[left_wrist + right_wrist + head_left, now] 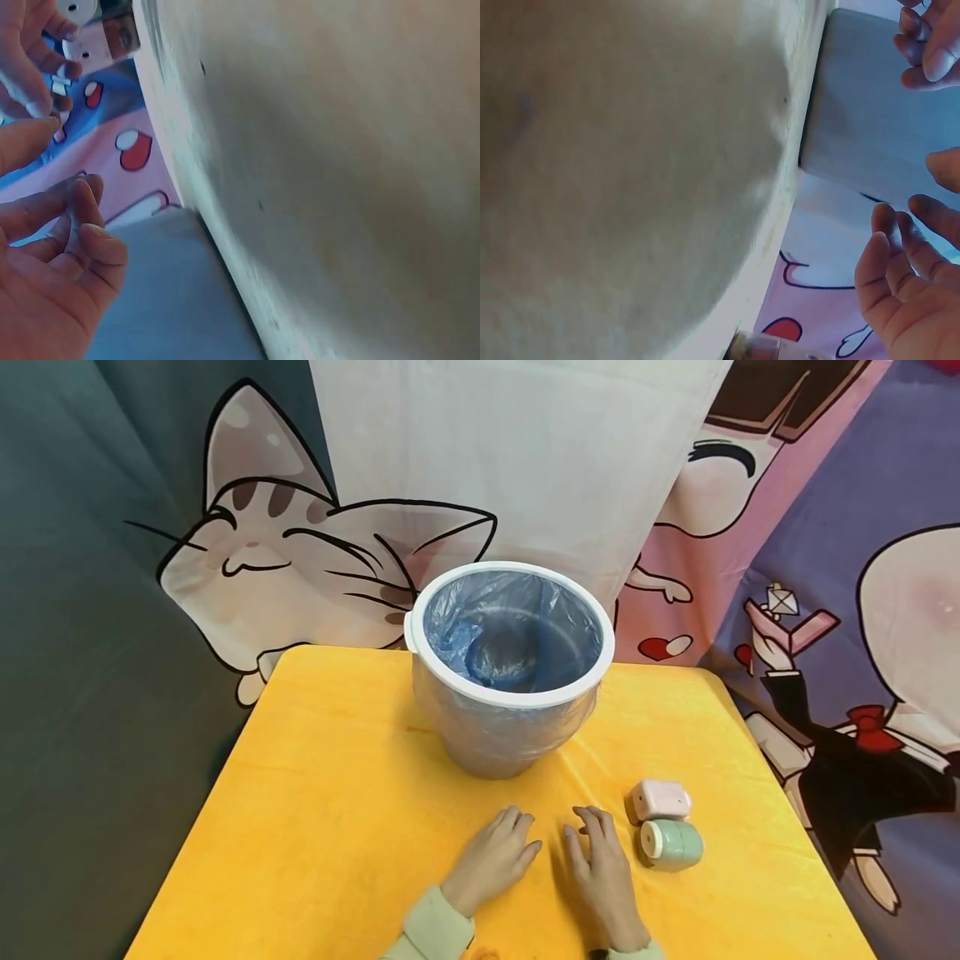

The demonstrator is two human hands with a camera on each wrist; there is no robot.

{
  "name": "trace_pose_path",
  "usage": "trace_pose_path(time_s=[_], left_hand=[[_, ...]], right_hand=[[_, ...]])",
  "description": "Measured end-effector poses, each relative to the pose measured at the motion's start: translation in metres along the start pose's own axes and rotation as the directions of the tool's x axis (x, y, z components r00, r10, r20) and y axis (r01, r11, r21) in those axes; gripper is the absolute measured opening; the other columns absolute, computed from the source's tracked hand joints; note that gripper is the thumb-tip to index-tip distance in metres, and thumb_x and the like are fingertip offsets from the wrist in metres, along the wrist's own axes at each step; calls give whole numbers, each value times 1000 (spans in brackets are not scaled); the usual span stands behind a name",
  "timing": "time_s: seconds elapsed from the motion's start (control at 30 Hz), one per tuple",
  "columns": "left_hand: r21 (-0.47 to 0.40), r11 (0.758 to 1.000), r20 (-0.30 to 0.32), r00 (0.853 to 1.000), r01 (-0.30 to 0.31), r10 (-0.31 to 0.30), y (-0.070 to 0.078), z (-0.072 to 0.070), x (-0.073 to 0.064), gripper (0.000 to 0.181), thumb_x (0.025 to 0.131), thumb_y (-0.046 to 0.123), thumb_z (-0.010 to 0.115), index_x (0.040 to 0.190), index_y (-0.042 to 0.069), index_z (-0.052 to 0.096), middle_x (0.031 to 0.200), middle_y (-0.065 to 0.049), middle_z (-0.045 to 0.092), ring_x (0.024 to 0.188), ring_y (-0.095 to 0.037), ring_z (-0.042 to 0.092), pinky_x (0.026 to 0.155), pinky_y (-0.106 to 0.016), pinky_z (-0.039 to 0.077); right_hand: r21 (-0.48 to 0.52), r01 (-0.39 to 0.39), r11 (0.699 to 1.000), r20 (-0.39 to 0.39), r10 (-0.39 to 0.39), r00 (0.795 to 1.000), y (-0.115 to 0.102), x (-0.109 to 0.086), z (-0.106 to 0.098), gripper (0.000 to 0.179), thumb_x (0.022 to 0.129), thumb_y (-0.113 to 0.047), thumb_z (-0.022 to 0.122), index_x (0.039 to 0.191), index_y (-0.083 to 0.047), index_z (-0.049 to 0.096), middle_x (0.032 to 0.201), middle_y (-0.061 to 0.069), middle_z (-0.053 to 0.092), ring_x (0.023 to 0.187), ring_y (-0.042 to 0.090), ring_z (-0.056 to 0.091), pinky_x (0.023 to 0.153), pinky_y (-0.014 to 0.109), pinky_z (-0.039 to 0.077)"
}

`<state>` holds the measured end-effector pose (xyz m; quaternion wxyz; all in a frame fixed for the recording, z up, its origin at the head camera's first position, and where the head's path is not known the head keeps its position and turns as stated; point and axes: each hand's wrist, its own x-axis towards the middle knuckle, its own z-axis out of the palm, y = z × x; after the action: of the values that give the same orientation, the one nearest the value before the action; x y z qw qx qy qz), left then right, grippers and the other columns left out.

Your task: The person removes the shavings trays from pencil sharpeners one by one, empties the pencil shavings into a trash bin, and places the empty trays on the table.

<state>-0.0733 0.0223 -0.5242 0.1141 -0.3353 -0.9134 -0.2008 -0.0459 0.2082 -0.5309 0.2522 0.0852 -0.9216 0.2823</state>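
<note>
pink block and green cylinder lie near hands.

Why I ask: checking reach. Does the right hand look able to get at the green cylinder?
Likely yes: the right hand is empty, with nothing between it and the green cylinder.

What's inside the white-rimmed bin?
A blue plastic liner, partly bunched; nothing else shows in the bin. It covers the inside, so anything beneath it can't be made out.
</note>
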Motion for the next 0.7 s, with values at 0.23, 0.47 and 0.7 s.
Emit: trace_pose_path(time_s=[0.23,0.47,0.7], left_hand=[[9,997,-52,995,-80,81,9,10,10,14,88,26,63,93,13,62,79,5,48,64,-5,45,52,-11,39],[56,992,-63,991,-112,116,16,19,20,14,89,29,60,82,18,64,72,8,49,59,-3,45,50,-11,38],[43,993,-69,991,-113,115,22,28,30,26,92,38,54,78,18,63,69,7,47,54,-2,40,45,-10,34]], right_hand=[[10,-27,1000,-61,28,998,6,2,-9,33,77,-4,71,109,-3,60,105,10,55,78,22,58,52,27,48],[25,-94,995,-80,96,992,11,1,-18,27,81,-6,68,108,-4,62,105,8,56,80,21,58,58,28,46],[24,-59,998,-155,62,986,20,2,-30,29,77,3,68,105,2,61,103,14,56,76,25,56,57,20,43]])
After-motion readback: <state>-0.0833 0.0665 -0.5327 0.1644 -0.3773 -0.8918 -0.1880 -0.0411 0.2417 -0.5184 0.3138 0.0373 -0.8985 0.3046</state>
